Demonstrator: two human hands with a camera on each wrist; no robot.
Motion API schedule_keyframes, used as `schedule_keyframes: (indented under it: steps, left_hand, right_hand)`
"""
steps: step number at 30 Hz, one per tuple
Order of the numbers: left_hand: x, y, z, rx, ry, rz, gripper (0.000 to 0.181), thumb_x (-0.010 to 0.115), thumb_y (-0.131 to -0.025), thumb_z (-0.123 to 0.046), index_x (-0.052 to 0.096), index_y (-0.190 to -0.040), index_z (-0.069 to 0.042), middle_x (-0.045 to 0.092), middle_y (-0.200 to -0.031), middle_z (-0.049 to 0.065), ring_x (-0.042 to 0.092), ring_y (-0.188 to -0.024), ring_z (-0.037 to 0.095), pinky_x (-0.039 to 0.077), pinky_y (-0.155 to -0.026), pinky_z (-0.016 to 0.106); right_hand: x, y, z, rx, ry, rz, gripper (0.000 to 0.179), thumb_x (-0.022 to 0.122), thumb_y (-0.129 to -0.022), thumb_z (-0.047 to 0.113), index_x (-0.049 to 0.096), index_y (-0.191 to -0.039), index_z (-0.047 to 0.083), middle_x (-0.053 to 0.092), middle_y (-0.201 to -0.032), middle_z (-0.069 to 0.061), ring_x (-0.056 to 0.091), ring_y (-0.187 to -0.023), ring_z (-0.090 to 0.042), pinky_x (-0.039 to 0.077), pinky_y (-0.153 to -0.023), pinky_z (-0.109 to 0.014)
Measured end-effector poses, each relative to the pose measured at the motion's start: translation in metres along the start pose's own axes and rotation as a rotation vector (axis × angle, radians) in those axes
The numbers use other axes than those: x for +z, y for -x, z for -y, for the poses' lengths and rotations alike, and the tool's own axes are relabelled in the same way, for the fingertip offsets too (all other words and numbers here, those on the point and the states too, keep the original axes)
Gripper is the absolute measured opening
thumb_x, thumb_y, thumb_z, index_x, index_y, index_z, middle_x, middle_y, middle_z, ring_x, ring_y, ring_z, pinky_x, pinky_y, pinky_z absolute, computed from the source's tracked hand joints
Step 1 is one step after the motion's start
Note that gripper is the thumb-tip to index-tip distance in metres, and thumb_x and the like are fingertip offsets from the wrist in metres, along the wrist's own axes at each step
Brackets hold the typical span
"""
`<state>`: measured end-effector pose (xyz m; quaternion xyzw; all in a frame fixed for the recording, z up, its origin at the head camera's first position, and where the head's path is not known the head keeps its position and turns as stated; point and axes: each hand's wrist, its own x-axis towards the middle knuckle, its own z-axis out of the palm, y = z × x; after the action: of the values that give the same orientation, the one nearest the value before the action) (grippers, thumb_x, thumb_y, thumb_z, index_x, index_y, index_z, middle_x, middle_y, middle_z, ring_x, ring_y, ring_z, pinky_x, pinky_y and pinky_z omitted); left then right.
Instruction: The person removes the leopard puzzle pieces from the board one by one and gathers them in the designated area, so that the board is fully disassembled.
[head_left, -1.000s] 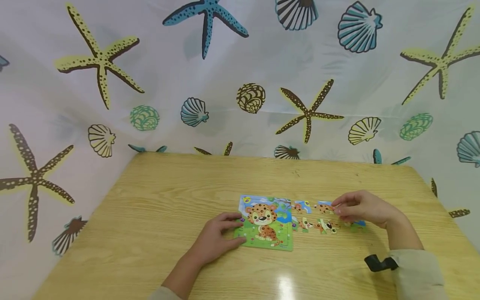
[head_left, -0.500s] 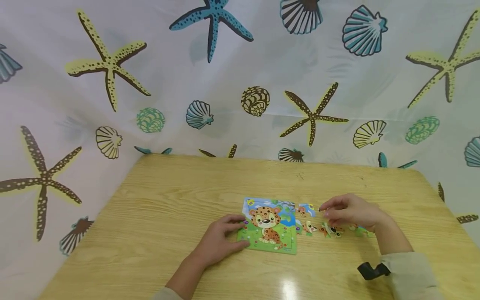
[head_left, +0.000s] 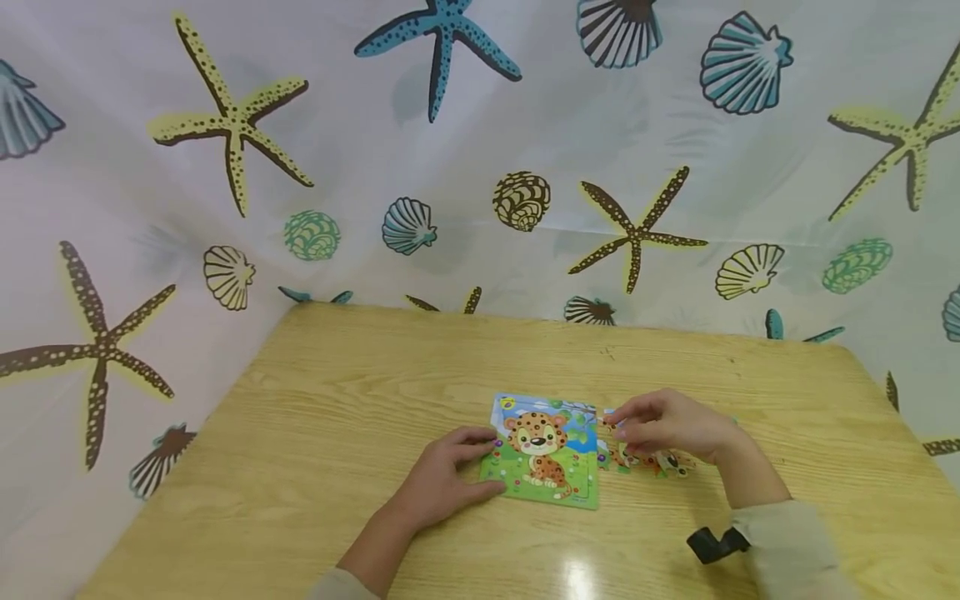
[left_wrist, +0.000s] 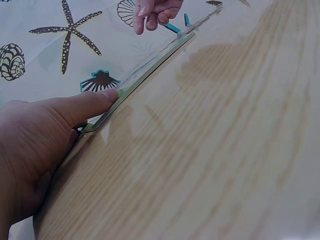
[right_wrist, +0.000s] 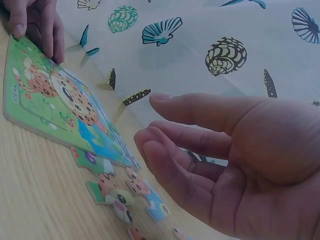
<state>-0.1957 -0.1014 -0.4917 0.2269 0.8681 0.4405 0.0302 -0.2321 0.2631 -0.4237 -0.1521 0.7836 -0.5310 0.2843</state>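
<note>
A square leopard picture puzzle board point(head_left: 540, 454) lies flat on the wooden table. My left hand point(head_left: 446, 479) rests at its left edge, fingers extended; in the left wrist view the thumb point(left_wrist: 92, 106) touches the board's rim. To the right of the board lie loose jigsaw pieces, among them a leopard face piece point(right_wrist: 117, 197) and a blue-cornered piece point(right_wrist: 156, 205). Over these pieces hovers my right hand point(head_left: 671, 429), thumb and fingers apart. The right wrist view shows nothing between them. That hand hides part of the pieces in the head view.
The wooden table point(head_left: 375, 375) extends around the board, bordered at the back and sides by a white curtain point(head_left: 465, 258) printed with starfish and shells. A black strap-like part point(head_left: 717, 546) sticks out from the right sleeve point(head_left: 787, 542).
My right hand has moved left along the loose pieces, closer to the board. The left hand stays at the board's left edge. The head view has shifted slightly.
</note>
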Motion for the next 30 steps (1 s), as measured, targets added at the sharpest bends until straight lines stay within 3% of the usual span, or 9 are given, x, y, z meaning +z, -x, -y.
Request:
schedule_keyframes:
  steps: [7,16,23,30]
  left_hand:
    - [0.0,0.001,0.002,0.028,0.003,0.007,0.06,0.085,-0.079,-0.035,0.067,-0.127,-0.004,0.06,-0.139,0.003,0.053,-0.134,0.029,0.043,-0.114,0.05]
    - [-0.001,0.001,0.003,0.059,-0.023,-0.006,0.061,0.087,-0.077,-0.033,0.068,-0.127,-0.004,0.061,-0.138,0.003,0.054,-0.132,0.027,0.044,-0.113,0.048]
    - [-0.002,0.002,0.001,0.074,-0.038,-0.002,0.062,0.087,-0.077,-0.034,0.068,-0.127,-0.003,0.061,-0.137,0.003,0.055,-0.132,0.025,0.045,-0.113,0.046]
    - [-0.005,0.003,-0.003,0.06,-0.029,0.005,0.063,0.087,-0.077,-0.033,0.067,-0.127,-0.002,0.061,-0.137,0.004,0.054,-0.132,0.027,0.044,-0.112,0.048]
  right_hand:
    - [0.017,-0.016,0.005,-0.017,-0.016,0.03,0.044,0.067,-0.097,0.019,0.058,-0.129,-0.01,0.07,-0.102,-0.019,0.071,-0.086,-0.021,0.063,-0.082,-0.036]
    - [0.038,-0.036,0.018,-0.038,0.021,0.073,0.041,0.067,-0.097,0.019,0.061,-0.128,-0.008,0.067,-0.122,-0.026,0.073,-0.09,-0.02,0.062,-0.084,-0.036]
    - [0.056,-0.051,0.024,-0.021,0.035,0.094,0.04,0.07,-0.095,0.021,0.065,-0.124,-0.006,0.071,-0.114,-0.02,0.073,-0.087,-0.02,0.063,-0.082,-0.035]
    - [0.071,-0.063,0.03,-0.014,0.01,0.127,0.039,0.067,-0.096,0.019,0.064,-0.125,-0.007,0.069,-0.117,-0.02,0.073,-0.089,-0.021,0.063,-0.084,-0.036]
